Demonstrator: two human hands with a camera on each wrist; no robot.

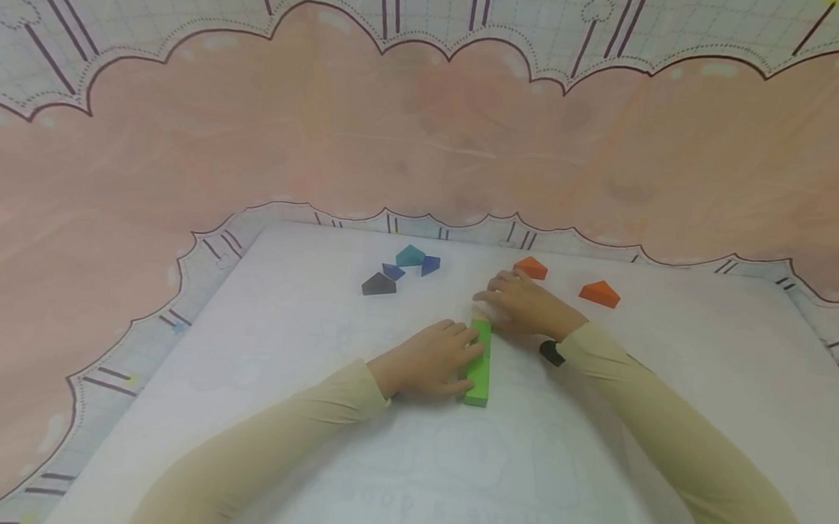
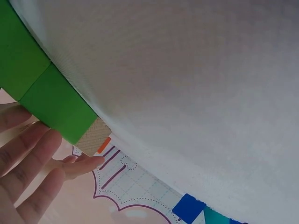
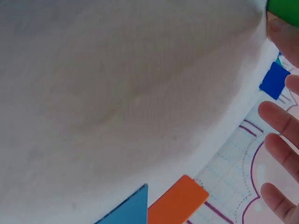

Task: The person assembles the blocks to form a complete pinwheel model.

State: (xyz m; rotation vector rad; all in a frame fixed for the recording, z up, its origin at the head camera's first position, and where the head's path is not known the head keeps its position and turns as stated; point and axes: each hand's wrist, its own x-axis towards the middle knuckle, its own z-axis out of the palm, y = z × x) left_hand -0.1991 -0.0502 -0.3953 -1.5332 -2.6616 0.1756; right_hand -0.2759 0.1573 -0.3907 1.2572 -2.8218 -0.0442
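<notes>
A row of green blocks (image 1: 479, 372), joined end to end, lies on the white tabletop. At its far end is a wood-coloured section (image 2: 95, 136) with visible grain. My left hand (image 1: 436, 359) rests along the row's left side, its spread fingers reaching onto the green and touching it. Beyond the far end, my right hand (image 1: 527, 303) lies with its thumb side against the wooden section. Its other fingers (image 3: 280, 122) are extended and spread apart. Partly behind that hand sits an orange block (image 1: 531, 266).
Another orange block (image 1: 600, 294) stands to the right. On the far left are a dark grey block (image 1: 379, 284), a teal block (image 1: 410, 255) and two small blue blocks (image 1: 430, 265). A blue triangular piece (image 3: 131, 207) overlaps an orange one in the right wrist view. A patterned cloth (image 1: 426, 136) hangs behind.
</notes>
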